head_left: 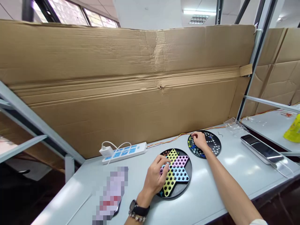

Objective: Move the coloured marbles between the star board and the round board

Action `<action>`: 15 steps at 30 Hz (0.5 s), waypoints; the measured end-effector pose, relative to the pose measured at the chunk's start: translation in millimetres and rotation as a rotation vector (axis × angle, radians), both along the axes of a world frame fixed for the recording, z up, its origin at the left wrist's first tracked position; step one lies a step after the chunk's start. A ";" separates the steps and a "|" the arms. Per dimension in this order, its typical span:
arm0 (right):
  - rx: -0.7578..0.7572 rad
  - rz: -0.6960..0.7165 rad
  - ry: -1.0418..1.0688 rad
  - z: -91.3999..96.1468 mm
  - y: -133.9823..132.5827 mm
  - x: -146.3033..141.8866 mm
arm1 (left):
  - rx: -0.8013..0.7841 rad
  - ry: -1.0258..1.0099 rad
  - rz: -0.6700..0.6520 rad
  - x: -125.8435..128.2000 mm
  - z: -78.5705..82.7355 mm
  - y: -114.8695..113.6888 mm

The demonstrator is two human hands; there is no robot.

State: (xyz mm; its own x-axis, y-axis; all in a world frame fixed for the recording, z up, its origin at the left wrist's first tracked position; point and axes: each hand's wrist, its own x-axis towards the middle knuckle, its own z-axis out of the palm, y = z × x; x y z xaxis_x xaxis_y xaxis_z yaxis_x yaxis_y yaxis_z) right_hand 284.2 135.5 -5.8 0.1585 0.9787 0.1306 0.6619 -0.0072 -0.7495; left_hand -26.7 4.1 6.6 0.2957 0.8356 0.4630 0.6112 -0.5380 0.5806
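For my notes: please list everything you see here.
cardboard sheet: one, brown, behind table
table: one, white, under everything
power strip: one, white and blue, back of table
charger: one, white, on power strip
wires: several, orange and yellow, along table back
star board: one, black with coloured star, table middle
round board: one, black, right of star board
phone: one, black, on table at right
blurred object: one, pale, front left
left hand: one, on star board
right hand: one, on round board

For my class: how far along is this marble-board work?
Done: the black round board holds many marbles. In hand: the left hand is over the star board, fingers pinched; the right hand touches the black round board. Left: most star board holes look empty.
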 end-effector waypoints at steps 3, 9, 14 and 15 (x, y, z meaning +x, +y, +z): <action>0.036 0.047 0.032 4.6 -3.1 -3.2 | 0.003 -0.010 0.012 3.0 0.3 -0.6; 0.006 0.416 -0.073 7.6 -17.6 -33.4 | 0.056 -0.042 0.036 5.6 0.5 -0.8; -0.004 0.530 -0.276 10.8 -29.7 -55.3 | 0.026 -0.014 0.024 4.1 4.4 -1.1; -0.002 0.535 -0.297 12.2 -31.2 -57.1 | 0.023 -0.012 0.027 4.2 4.8 -1.3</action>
